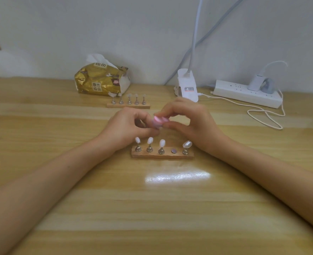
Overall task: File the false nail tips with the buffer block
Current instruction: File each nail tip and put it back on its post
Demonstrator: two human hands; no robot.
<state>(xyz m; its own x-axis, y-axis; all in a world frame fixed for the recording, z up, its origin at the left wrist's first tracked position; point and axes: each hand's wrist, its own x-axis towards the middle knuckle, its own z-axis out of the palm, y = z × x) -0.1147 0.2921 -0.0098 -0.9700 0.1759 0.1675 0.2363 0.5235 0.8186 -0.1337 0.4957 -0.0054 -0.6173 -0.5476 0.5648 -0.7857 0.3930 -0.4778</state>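
1. Just behind the near wooden stand [162, 155], the right hand [192, 124] pinches the pink buffer block [158, 121] between thumb and fingertips.
2. The left hand [129, 126] curls its fingers against the block; whether it holds anything is too blurred to tell.
3. Four nail tips [162, 143] stand upright on that stand.

On my feed the pink buffer block [158, 120] in the right hand's [192, 122] grip is a blurred smear, its edges lost. The left hand's [128, 126] fingers cover whatever they pinch. At twelve o'clock the nail tips [129, 95] on the far stand [128, 105] are too small to judge. At one o'clock the lamp neck [196, 34] runs off the top edge.
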